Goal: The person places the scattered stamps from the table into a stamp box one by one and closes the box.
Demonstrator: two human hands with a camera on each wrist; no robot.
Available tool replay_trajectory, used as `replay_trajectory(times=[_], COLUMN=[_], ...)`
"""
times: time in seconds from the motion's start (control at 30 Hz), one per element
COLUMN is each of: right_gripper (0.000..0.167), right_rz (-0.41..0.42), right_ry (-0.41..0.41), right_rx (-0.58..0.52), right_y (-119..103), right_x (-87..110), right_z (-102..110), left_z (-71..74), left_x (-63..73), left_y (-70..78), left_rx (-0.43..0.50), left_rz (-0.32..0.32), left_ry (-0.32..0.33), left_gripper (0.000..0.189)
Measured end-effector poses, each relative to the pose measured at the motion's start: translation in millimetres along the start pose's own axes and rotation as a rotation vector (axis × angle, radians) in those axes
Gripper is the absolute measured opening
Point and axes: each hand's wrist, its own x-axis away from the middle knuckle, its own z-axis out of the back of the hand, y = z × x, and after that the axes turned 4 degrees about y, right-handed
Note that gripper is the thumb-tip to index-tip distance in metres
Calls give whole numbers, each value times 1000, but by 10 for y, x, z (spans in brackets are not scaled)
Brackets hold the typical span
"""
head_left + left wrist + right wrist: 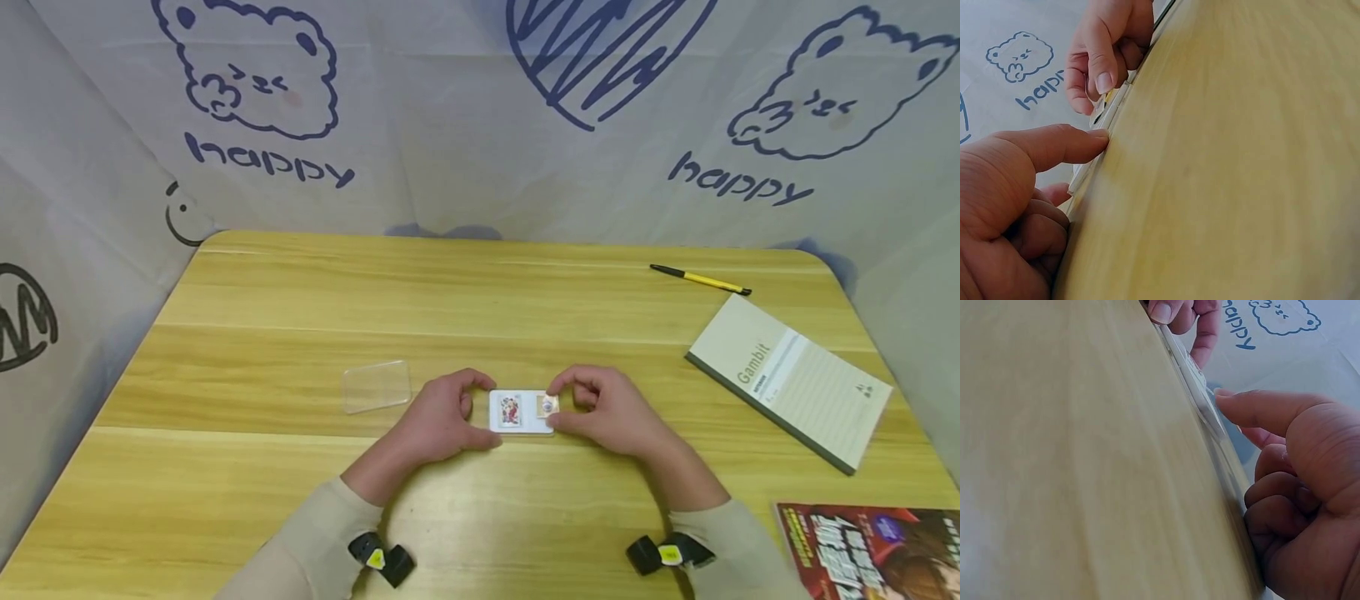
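A small white rectangular case (528, 422) lies flat on the table, with a colourful stamp (510, 411) on its left half. My left hand (447, 419) holds the case's left end between thumb and forefinger, the other fingers curled under. At the right end, my right hand (611, 408) pinches a second, yellowish stamp (547, 406) by its edges, just over the white surface. From the right wrist, the case (1192, 387) appears edge-on, close to the right thumb. A clear plastic cover (377, 387) rests on the table left of the left hand.
A beige notebook (795, 375) lies on the right side of the wooden table (375, 292), with a yellow and black pen (701, 279) behind it. A magazine (870, 550) occupies the near right corner. White cloth with drawings (450, 108) hangs behind the table.
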Motion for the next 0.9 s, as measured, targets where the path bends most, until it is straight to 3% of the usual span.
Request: replay_trajectory(times=[0.9], right_gripper=[25], right_rz=[-38], right_ry=[-56], right_rx=[94], right_y=[-24], right_x=[-51], right_z=[-25], left_z=[4], left_x=[3], left_y=[2], left_rx=[14], left_rz=[5], left_ry=[-12], left_gripper=[60])
